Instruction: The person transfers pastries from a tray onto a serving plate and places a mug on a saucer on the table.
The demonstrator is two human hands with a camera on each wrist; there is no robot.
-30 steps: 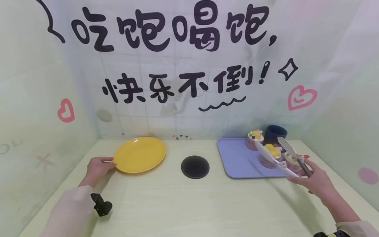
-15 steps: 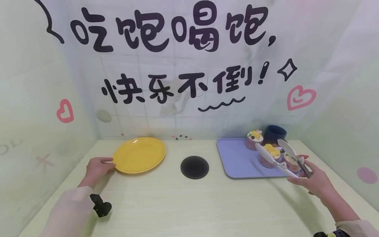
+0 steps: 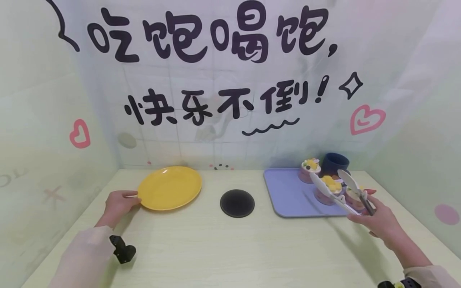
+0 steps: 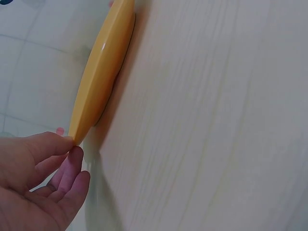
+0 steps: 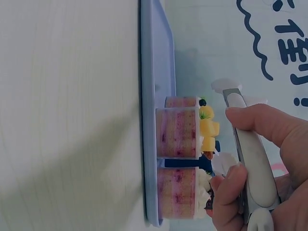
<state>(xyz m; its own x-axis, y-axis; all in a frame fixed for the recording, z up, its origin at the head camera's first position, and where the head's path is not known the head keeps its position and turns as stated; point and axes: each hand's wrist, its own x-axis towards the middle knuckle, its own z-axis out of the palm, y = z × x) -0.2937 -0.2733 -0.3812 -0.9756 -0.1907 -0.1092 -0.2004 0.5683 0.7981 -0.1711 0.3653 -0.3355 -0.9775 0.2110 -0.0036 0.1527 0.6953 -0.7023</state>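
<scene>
My right hand (image 5: 296, 154) gripped the metal tongs (image 5: 255, 163), thumb and curled fingers about their pale-faced handle. Beside them, three pink-layered dessert cups (image 5: 178, 132) stood on the lavender tray (image 5: 154, 57), the middle one topped with yellow cubes. Pale table (image 5: 67, 96) below; wall (image 5: 207, 43) beyond bore black lettering.

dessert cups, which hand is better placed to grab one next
Likely the right hand: it holds the open tongs near the dessert cups, while the left hand pinches the yellow plate, away from the tray.

We find the head view bright, diffuse | soft shadows on table (image 3: 234, 250) | glint on yellow plate (image 3: 170, 189) | wrist views dimmer
</scene>
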